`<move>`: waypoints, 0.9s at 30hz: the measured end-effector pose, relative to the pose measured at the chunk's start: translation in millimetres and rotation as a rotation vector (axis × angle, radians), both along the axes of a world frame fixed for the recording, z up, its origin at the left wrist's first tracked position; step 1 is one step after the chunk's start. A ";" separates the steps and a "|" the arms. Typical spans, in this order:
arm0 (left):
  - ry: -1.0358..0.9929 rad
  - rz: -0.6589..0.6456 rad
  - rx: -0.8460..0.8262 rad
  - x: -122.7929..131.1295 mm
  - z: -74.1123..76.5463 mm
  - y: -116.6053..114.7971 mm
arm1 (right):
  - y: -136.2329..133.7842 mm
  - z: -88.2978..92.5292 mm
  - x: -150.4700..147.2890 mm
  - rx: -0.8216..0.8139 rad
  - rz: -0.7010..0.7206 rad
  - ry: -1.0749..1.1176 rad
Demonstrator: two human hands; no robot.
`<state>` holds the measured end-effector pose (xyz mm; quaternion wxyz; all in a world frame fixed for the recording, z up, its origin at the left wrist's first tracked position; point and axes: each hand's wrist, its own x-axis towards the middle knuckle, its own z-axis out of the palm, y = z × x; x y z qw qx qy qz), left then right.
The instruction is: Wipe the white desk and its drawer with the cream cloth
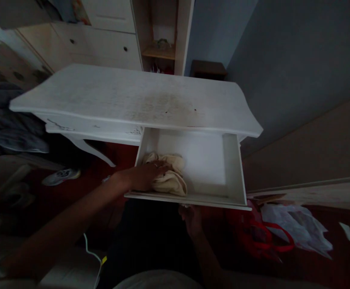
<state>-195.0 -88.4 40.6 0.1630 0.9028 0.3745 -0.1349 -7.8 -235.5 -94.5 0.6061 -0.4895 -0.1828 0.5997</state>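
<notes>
The white desk's drawer (205,160) is pulled out in front of me. In its left part lies a folded beige cloth item (170,182), possibly a garment. My left hand (149,174) reaches in over the drawer's left side and rests on top of this cloth, fingers stretched across it, a ring on one finger. Below the drawer's front edge, my right hand (191,220) has its fingers curled up at what looks like a small pale knob, mostly hidden by the hand and the drawer front.
The white desk top (102,88) has a dark worn stain. A grey wall (298,72) stands on the right, white cabinets (102,44) behind. On the red floor lie a red bag (259,237), a plastic bag (298,228) and a shoe (60,176). Dark clothes (12,120) hang left.
</notes>
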 end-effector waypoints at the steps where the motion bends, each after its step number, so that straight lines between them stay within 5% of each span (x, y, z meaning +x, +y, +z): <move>1: 0.006 -0.050 -0.025 -2.0 -0.5 4.7 | -0.3 0.2 0.3 -0.001 0.004 0.005; 3: 0.030 -0.124 -0.047 -3.5 -2.3 10.1 | -0.9 0.6 0.4 -0.007 -0.002 0.026; 8: 0.073 -0.043 0.074 0.5 -6.8 8.1 | -1.9 0.9 -0.7 0.010 -0.043 0.068; 14: 0.028 0.196 0.161 13.8 -8.3 11.4 | -3.1 -0.5 2.6 -0.002 -0.014 0.034; 19: 0.023 0.311 0.327 29.7 -7.7 37.6 | -6.5 -6.2 5.1 -0.040 -0.003 -0.001; 27: 0.055 0.102 0.654 32.5 -2.6 83.6 | -5.7 -23.2 7.4 -0.004 0.067 0.038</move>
